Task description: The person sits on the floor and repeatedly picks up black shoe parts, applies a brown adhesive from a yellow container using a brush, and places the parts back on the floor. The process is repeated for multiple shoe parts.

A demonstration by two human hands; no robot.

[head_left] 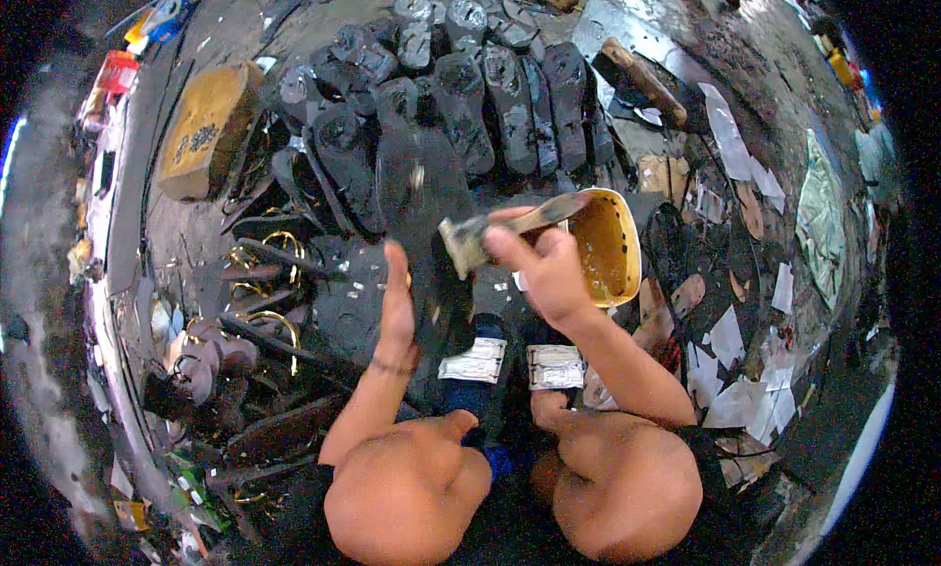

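My left hand (396, 306) grips the edge of a black shoe sole (446, 301), which is partly smeared by motion. Its fingers point away from me along the left side of the sole, and the thumb is hidden. In my right hand (551, 272) is a flat brush (463, 246), held closed in the fingers. The pale, worn bristle end points left, at the sole's edge, while the handle slants up to the right. Just beyond the right hand stands a squarish yellow-white tub (635, 262) with a yellowish coating and dark specks inside.
Several black shoe soles (510, 105) lie in rows ahead. A worn yellow block (208, 125) sits at the far left. Nearer left are dark strips with gold-coloured rings (284, 247). Paper scraps (727, 339) and a wooden-handled tool (642, 81) lie to the right.
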